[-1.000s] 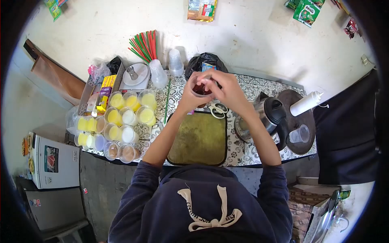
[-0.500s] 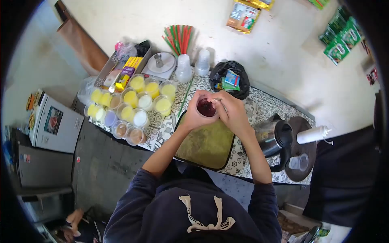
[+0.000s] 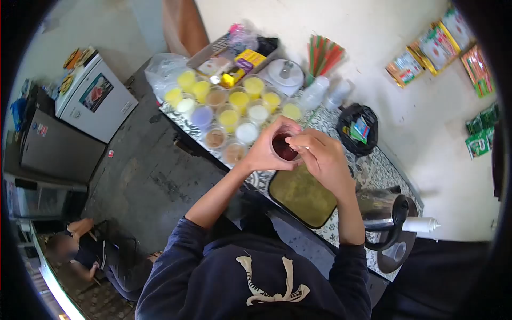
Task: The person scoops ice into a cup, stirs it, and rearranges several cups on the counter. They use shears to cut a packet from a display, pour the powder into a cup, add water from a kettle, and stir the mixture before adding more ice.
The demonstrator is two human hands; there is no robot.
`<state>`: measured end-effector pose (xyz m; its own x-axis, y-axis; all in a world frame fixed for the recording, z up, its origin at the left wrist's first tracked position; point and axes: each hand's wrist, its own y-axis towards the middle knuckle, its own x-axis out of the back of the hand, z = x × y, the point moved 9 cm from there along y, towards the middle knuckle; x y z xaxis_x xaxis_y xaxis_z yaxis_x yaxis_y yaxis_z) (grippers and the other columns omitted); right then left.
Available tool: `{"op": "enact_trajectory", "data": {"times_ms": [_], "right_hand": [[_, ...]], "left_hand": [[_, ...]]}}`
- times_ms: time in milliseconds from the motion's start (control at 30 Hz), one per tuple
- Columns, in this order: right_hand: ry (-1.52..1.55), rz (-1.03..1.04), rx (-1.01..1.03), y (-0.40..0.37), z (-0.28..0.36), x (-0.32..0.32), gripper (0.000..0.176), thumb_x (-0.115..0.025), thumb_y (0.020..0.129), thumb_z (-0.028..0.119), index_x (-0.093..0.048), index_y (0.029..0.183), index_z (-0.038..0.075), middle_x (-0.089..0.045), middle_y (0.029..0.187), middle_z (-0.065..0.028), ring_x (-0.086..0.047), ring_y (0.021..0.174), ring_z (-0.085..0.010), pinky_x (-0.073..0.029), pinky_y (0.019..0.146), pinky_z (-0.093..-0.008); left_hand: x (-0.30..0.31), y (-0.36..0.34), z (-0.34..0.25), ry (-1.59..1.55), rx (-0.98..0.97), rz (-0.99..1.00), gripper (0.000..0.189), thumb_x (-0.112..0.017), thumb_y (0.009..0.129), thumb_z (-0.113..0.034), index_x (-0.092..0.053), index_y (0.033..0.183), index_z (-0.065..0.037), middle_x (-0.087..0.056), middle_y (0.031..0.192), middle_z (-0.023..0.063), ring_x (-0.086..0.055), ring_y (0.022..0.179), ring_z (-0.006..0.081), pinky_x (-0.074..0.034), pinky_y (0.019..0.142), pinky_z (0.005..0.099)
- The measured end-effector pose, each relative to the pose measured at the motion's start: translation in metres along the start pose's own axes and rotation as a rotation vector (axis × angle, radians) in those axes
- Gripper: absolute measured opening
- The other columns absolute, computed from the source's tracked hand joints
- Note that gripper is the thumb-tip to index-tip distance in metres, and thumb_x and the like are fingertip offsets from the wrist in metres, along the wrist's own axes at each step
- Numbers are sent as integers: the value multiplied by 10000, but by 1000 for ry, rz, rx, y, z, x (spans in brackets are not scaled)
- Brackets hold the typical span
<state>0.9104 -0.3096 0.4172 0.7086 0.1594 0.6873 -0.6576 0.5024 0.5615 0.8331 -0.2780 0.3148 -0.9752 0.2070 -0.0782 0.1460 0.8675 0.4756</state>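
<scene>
My left hand (image 3: 264, 148) is wrapped round a clear plastic cup (image 3: 285, 147) with dark red liquid in it, raised above the table. Over the cup's mouth, my right hand (image 3: 324, 160) pinches a spoon, its fingertips by the rim; most of the spoon is hidden by the fingers and the dark liquid. Below the hands lies a worn olive-green mat (image 3: 303, 194) with a black edge. To the left stand several filled cups (image 3: 228, 118) in yellow, white, purple and brown.
Behind the cups are a basket of packets (image 3: 234, 58), a white scale (image 3: 282, 74), stacked clear cups (image 3: 314, 93) and red and green straws (image 3: 322, 58). A black bag (image 3: 356, 130) holds sachets. Right, a steel kettle (image 3: 381, 210) stands near a white bottle (image 3: 421, 224). A person (image 3: 90, 250) sits lower left.
My view has turned to the left, so the table slants more and the seated person shows more fully. Both hands keep hold, with the right hand now more over the cup.
</scene>
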Motion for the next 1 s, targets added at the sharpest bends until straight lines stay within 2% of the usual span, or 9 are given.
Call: {"op": "enact_trajectory", "data": {"times_ms": [200, 333, 433, 500, 567, 633, 733, 867, 1000], "right_hand": [[165, 81, -38, 68, 68, -74, 60, -558, 842, 42, -566, 901, 48, -621, 815, -104, -621, 678, -272, -496, 609, -338], [447, -32, -178, 89, 91, -148, 91, -446, 931, 46, -470, 1003, -5, -644, 837, -128, -599, 656, -134, -469, 590, -251], [638, -132, -125, 107, 123, -196, 92, -423, 933, 32, -426, 1017, -6, -623, 859, -163, -592, 652, -154, -470, 605, -258], [651, -105, -70, 120, 147, -230, 106, -418, 928, 15, -400, 1031, 1, -606, 868, -181, -584, 639, -172, -479, 621, -266], [627, -159, 211, 128, 185, -251, 113, -440, 912, -6, -415, 1021, 9, -613, 885, -183, -603, 657, -193, -493, 639, -269], [499, -12, 351, 135, 214, -285, 178, -578, 815, -35, -517, 961, 46, -628, 958, -153, -642, 765, -236, -528, 667, -298], [357, 140, 563, 145, 242, -338, 319, -645, 696, -37, -565, 985, 71, -628, 988, -102, -635, 812, -245, -533, 670, -322], [364, 161, 525, 161, 246, -392, 266, -617, 744, -18, -537, 984, 63, -603, 900, -98, -606, 736, -247, -497, 623, -343], [574, 168, 151, 182, 217, -441, 201, -537, 833, -23, -485, 1013, 47, -554, 805, -109, -570, 655, -245, -461, 582, -329]], "left_hand": [[105, -53, -57, 28, -11, -130, 655, -783, 527, -75, -446, 1088, -37, -574, 977, 79, -596, 888, 162, -466, 823, 297], [189, -120, -105, 288, -57, -289, 653, -798, 548, -89, -436, 1088, -31, -596, 963, 93, -609, 864, 165, -487, 785, 293], [249, -170, -135, 319, -123, -421, 625, -793, 572, -84, -436, 1083, -26, -604, 962, 96, -615, 851, 162, -495, 784, 290], [286, -202, -147, 339, -122, -492, 610, -792, 589, -79, -436, 1081, -28, -607, 966, 101, -620, 854, 170, -500, 793, 297], [318, -232, -156, 375, -119, -560, 619, -799, 585, -85, -435, 1082, -32, -608, 973, 104, -621, 860, 177, -503, 794, 306], [343, -256, -169, 439, -130, -591, 630, -806, 579, -86, -434, 1085, -33, -609, 980, 104, -623, 862, 185, -505, 793, 308], [371, -285, -175, 518, -84, -601, 638, -816, 576, -94, -434, 1083, -30, -610, 1000, 107, -625, 879, 197, -508, 791, 311], [411, -311, -168, 544, -112, -694, 661, -829, 569, -104, -435, 1094, -27, -612, 1004, 114, -628, 872, 193, -512, 773, 309], [448, -324, -147, 539, -63, -767, 663, -827, 572, -87, -430, 1099, -23, -616, 980, 124, -630, 844, 177, -516, 747, 287]]}}
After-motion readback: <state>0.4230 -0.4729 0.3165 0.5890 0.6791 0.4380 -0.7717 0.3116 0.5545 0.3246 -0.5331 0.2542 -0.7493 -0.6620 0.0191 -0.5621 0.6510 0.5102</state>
